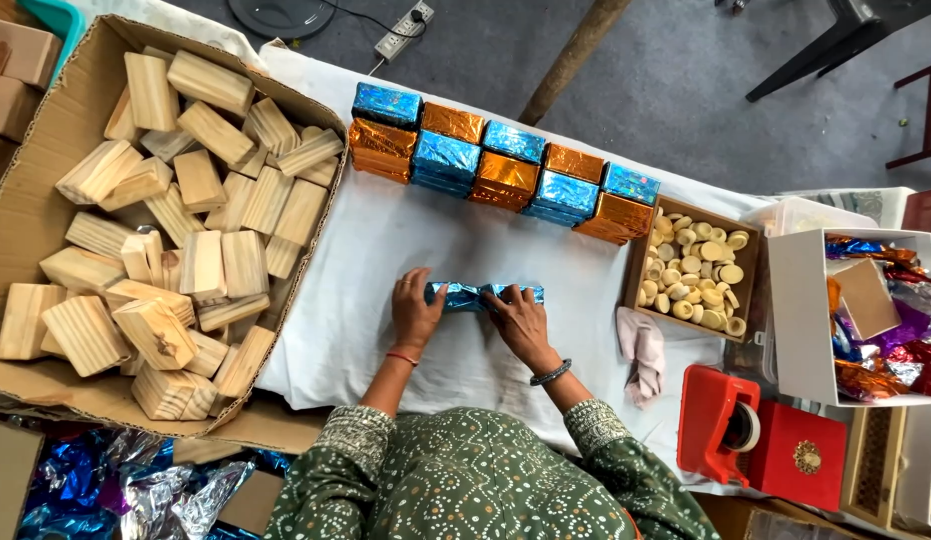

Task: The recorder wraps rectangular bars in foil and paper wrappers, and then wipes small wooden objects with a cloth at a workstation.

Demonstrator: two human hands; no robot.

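A small block wrapped in shiny blue foil point(481, 294) lies on the white cloth point(386, 260) in front of me. My left hand point(414, 312) presses its left end, fingers folding the foil. My right hand point(518, 320) holds its right end the same way. Beyond it, a row of finished blocks in blue foil point(446, 158) and orange foil point(506, 178) is stacked in two staggered layers.
A big cardboard box point(31, 215) of bare wooden blocks point(201, 240) fills the left. On the right stand a wooden tray of pale round discs point(693, 277), a red tape dispenser point(721, 425), a red box point(801, 455), and a white box of foil sheets point(876, 320). A pink cloth point(643, 352) lies nearby.
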